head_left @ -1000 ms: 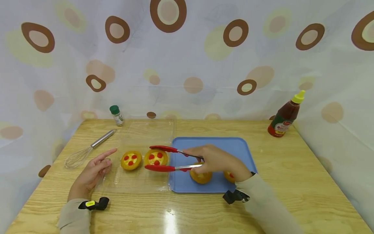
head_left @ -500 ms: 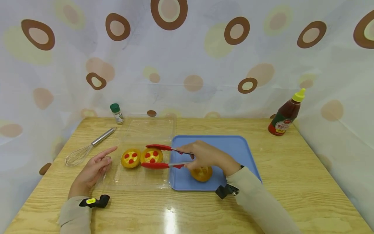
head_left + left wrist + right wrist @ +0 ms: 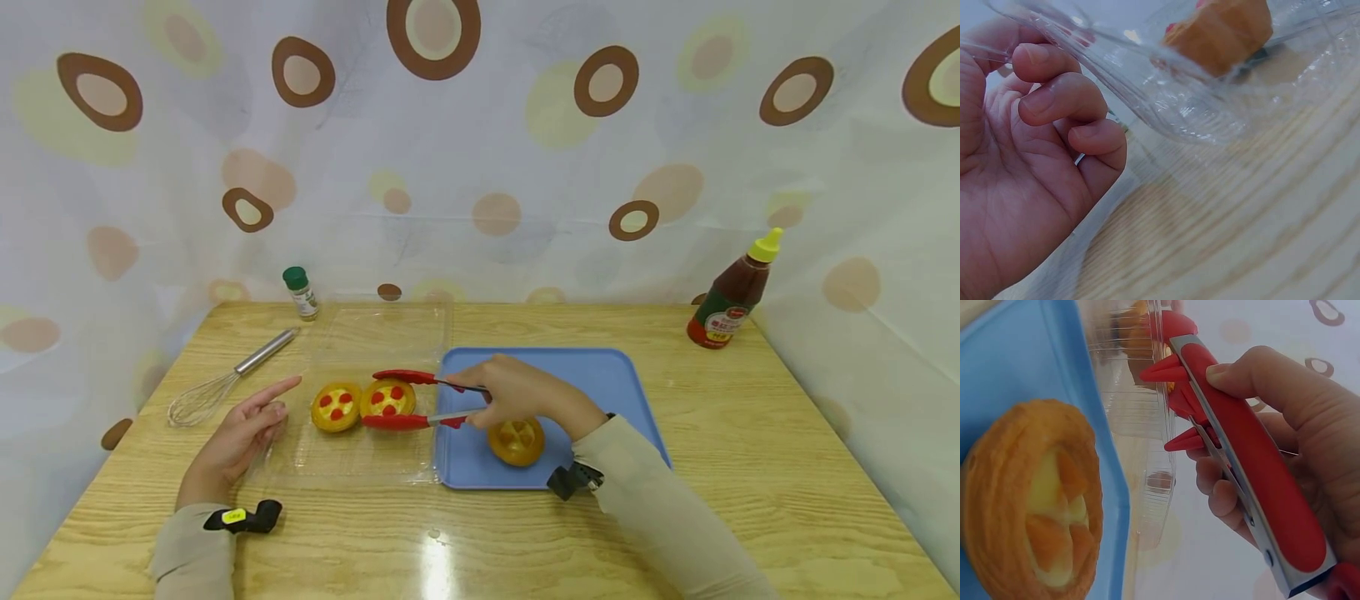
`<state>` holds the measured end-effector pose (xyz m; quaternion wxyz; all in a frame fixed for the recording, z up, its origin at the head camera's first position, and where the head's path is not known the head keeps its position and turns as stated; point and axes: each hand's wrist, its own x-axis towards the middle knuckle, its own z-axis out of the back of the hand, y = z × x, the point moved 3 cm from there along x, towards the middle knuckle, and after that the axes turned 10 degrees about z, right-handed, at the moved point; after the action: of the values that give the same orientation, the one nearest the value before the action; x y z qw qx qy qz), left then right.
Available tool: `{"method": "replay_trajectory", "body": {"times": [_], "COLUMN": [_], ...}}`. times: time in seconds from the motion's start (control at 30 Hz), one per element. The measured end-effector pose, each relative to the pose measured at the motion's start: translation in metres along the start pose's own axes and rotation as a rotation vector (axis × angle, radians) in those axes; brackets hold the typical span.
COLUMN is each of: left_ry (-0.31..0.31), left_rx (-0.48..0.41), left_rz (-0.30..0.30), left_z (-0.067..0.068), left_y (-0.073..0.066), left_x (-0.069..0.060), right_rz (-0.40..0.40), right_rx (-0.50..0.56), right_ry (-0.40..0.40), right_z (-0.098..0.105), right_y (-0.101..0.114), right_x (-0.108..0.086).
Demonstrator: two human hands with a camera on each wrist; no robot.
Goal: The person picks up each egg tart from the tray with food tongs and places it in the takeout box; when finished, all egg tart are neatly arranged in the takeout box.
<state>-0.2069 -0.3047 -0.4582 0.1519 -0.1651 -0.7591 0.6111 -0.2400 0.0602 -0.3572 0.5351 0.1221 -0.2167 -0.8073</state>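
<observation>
My right hand [image 3: 498, 387] holds red-tipped metal tongs [image 3: 1247, 450], whose tips lie on either side of a round tart [image 3: 388, 399] with three red toppings. That tart sits inside a clear plastic clamshell container [image 3: 360, 467], against a matching tart [image 3: 336, 407] on its left. At the container's left edge is my left hand [image 3: 240, 433], index finger stretched out. The left wrist view shows its other fingers curled at the plastic rim [image 3: 1141, 112]. Under my right hand, a tart with orange pieces [image 3: 1035, 500] lies on a blue tray [image 3: 480, 475].
A whisk [image 3: 232, 377] lies at the left. Behind it stands a small green-capped seasoning jar [image 3: 302, 293]. The container's lid [image 3: 386, 329] lies open toward the back. A sauce bottle [image 3: 731, 296] with a yellow cap stands at the back right. A patterned curtain [image 3: 480, 150] borders the table.
The tongs and the tart between their tips have shifted left, so this tart meets the other one. My right forearm now covers another tart on the tray. The left hand stays put.
</observation>
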Motion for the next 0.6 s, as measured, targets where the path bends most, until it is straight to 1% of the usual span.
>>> {"method": "replay_trajectory", "body": {"times": [0.3,0.5,0.6], "left_ry": [0.005,0.001,0.002], "left_rx": [-0.008,-0.003,-0.006], "left_rz": [0.003,0.005,0.004], "left_z": [0.0008,0.0013,0.0005], "left_y": [0.0008,-0.0002,-0.0003], "left_x": [0.0004,0.0005,-0.0003], "right_rz": [-0.006,-0.022,-0.035], "right_rx": [0.014,0.006,0.019], "right_ry": [0.008,0.008,0.011], "right_z": [0.0004,0.0017,0.0021], "right_y": [-0.0022,-0.0035,-0.0035], "right_x": [0.0029,0.0039,0.0041]}}
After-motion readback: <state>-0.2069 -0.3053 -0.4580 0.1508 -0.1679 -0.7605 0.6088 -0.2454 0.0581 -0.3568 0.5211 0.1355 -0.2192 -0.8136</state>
